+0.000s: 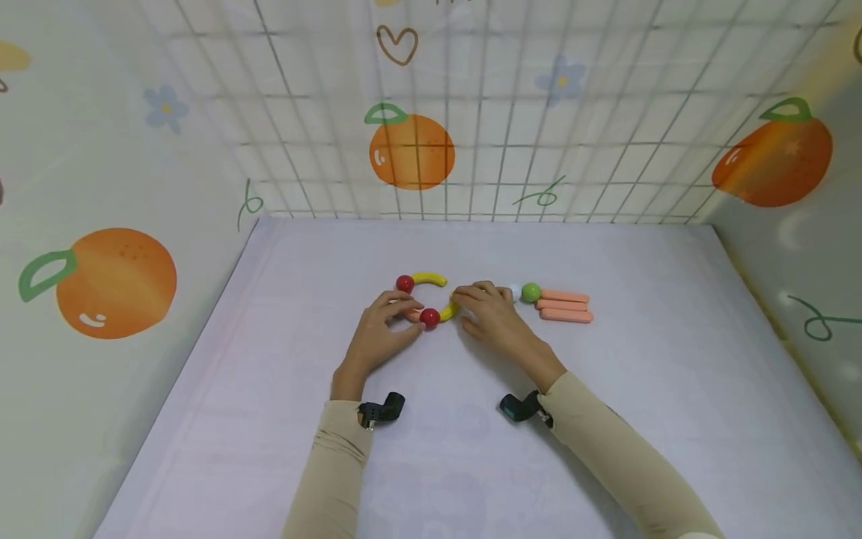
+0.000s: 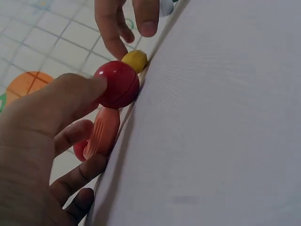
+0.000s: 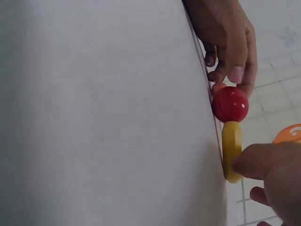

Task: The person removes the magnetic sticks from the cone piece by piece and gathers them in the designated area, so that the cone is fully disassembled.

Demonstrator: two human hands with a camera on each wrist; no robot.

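Note:
Near the middle of the table, my left hand [image 1: 378, 340] holds a red ball [image 1: 429, 318], its thumb against the ball. A salmon-pink stick [image 2: 104, 129] joins that ball and lies between the same hand's thumb and fingers. On the ball's other side is a yellow curved stick [image 1: 447, 311], which my right hand [image 1: 497, 320] pinches; its thumb shows on the stick [image 3: 231, 155] in the right wrist view. Just beyond the left fingers, a second red ball [image 1: 405, 284] touches another yellow curved stick [image 1: 429, 278]. Whether the pink stick meets this second ball is hidden.
Right of my right hand lie a whitish ball [image 1: 515, 292], partly hidden, a green ball [image 1: 531, 293] and several salmon-pink sticks [image 1: 564, 307] side by side. A pale cloth covers the table [image 1: 269, 299]. Behind it stands a wire grid [image 1: 498, 161] under printed fabric.

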